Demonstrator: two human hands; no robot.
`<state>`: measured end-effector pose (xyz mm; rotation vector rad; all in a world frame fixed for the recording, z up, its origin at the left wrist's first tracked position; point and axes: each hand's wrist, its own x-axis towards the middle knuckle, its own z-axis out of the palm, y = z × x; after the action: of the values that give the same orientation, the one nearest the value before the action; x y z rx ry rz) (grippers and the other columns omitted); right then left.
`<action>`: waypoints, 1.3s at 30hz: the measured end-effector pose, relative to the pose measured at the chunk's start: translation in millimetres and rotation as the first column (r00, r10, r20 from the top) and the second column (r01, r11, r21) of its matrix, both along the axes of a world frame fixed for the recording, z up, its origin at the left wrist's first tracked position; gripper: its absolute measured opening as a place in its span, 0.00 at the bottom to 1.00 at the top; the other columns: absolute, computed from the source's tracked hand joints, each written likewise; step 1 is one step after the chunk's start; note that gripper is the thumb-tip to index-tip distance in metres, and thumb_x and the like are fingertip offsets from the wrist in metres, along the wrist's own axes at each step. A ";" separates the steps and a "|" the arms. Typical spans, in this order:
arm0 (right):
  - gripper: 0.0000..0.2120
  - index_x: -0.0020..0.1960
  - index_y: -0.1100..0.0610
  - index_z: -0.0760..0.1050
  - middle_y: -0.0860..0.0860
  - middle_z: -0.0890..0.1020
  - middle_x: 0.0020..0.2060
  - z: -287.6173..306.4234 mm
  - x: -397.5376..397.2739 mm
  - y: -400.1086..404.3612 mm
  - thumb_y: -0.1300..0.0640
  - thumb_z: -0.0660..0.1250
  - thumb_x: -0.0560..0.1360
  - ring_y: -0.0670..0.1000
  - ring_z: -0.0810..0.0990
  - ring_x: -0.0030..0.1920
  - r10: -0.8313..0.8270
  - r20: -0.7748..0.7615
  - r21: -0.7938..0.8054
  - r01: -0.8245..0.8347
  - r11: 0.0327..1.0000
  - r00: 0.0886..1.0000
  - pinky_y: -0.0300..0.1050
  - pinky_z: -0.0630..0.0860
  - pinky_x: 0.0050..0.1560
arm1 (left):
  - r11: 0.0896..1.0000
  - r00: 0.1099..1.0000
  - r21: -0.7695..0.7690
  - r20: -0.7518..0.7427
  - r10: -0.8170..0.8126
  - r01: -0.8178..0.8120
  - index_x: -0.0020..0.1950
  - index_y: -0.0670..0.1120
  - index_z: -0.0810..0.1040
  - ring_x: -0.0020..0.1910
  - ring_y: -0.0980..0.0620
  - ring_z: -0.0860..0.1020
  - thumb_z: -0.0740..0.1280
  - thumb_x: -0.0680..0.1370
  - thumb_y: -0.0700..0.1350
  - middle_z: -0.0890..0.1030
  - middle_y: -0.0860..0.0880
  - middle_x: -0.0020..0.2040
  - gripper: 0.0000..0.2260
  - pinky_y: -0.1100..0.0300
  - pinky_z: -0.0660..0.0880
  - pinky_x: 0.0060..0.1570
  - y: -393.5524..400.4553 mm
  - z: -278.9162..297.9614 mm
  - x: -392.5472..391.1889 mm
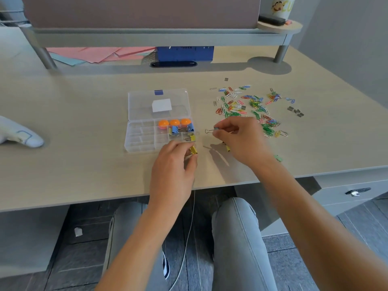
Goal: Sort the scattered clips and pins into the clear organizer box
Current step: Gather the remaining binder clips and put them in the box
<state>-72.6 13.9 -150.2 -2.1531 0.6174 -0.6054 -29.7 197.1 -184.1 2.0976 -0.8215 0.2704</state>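
The clear organizer box [142,141] lies open on the desk, its lid [159,103] folded back. Its compartments hold three orange pins [174,122], blue binder clips [178,129] and a yellow binder clip [192,138]. My left hand [174,164] pinches a yellow binder clip [193,150] just off the box's front right corner. My right hand [237,139] pinches a small binder clip [212,130] by its body, wire handle pointing left. Another yellow clip [227,148] peeks from under my right hand. Coloured paper clips [247,106] lie scattered to the right.
Small grey staple blocks [296,111] lie beyond the paper clips. A green piece [278,158] sits near the desk's front edge. A white cloth object [19,133] rests at the left. Pink papers [100,54] and a blue box [185,53] sit under the monitor riser.
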 end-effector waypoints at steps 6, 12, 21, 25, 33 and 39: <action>0.04 0.46 0.55 0.85 0.47 0.84 0.34 2.0 31.7 21.4 0.57 0.77 0.72 0.43 0.80 0.34 0.046 -0.051 0.009 -0.045 0.999 0.998 0.30 0.74 0.33 | 0.997 0.997 -0.011 0.014 0.072 -0.072 0.61 0.46 0.82 0.50 0.50 0.79 0.71 0.78 0.42 0.81 0.52 0.51 0.12 0.50 0.78 0.50 20.2 -2.9 14.0; 0.02 0.42 0.54 0.87 0.44 0.83 0.32 5.0 48.0 28.2 0.56 0.76 0.72 0.41 0.78 0.31 0.049 -0.116 -0.067 -0.057 0.996 0.992 0.35 0.70 0.32 | 0.992 0.991 0.052 0.072 0.112 -0.116 0.57 0.44 0.83 0.55 0.46 0.75 0.72 0.76 0.42 0.80 0.51 0.51 0.10 0.46 0.76 0.52 19.7 -9.4 18.7; 0.03 0.38 0.52 0.86 0.43 0.80 0.28 -2.8 52.3 33.4 0.57 0.76 0.70 0.44 0.78 0.29 0.003 -0.098 -0.143 -0.017 0.990 0.995 0.38 0.71 0.32 | 0.984 0.983 0.144 0.166 0.079 -0.104 0.57 0.46 0.82 0.71 0.47 0.71 0.70 0.77 0.42 0.79 0.49 0.65 0.09 0.42 0.66 0.69 17.1 -12.4 20.0; 0.04 0.38 0.50 0.85 0.43 0.80 0.28 -5.8 52.0 34.6 0.56 0.76 0.71 0.44 0.78 0.29 -0.007 -0.079 -0.153 -0.005 0.988 0.997 0.39 0.73 0.31 | 0.985 0.985 0.136 0.152 0.082 -0.103 0.56 0.46 0.83 0.65 0.48 0.74 0.71 0.76 0.42 0.80 0.50 0.63 0.09 0.42 0.69 0.67 17.4 -12.6 19.7; 0.04 0.40 0.50 0.83 0.43 0.82 0.32 -9.4 52.5 35.7 0.57 0.76 0.70 0.46 0.81 0.35 -0.014 -0.079 -0.185 -0.001 0.983 0.997 0.49 0.82 0.38 | 0.987 0.985 0.120 0.149 0.085 -0.103 0.56 0.46 0.83 0.64 0.47 0.74 0.71 0.76 0.42 0.80 0.50 0.62 0.09 0.44 0.69 0.66 17.2 -12.2 19.1; 0.04 0.39 0.50 0.82 0.45 0.82 0.33 -7.9 56.1 34.2 0.57 0.76 0.70 0.49 0.82 0.37 -0.023 -0.126 -0.220 -0.006 0.975 0.992 0.51 0.82 0.40 | 0.987 0.984 0.041 0.088 0.154 -0.158 0.53 0.46 0.82 0.59 0.47 0.74 0.73 0.73 0.41 0.79 0.52 0.54 0.09 0.48 0.75 0.54 19.4 -7.9 15.2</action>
<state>-16.5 48.1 -158.1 -2.4133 0.6545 -0.5652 -14.5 216.5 -192.0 2.2121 -0.7201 0.4300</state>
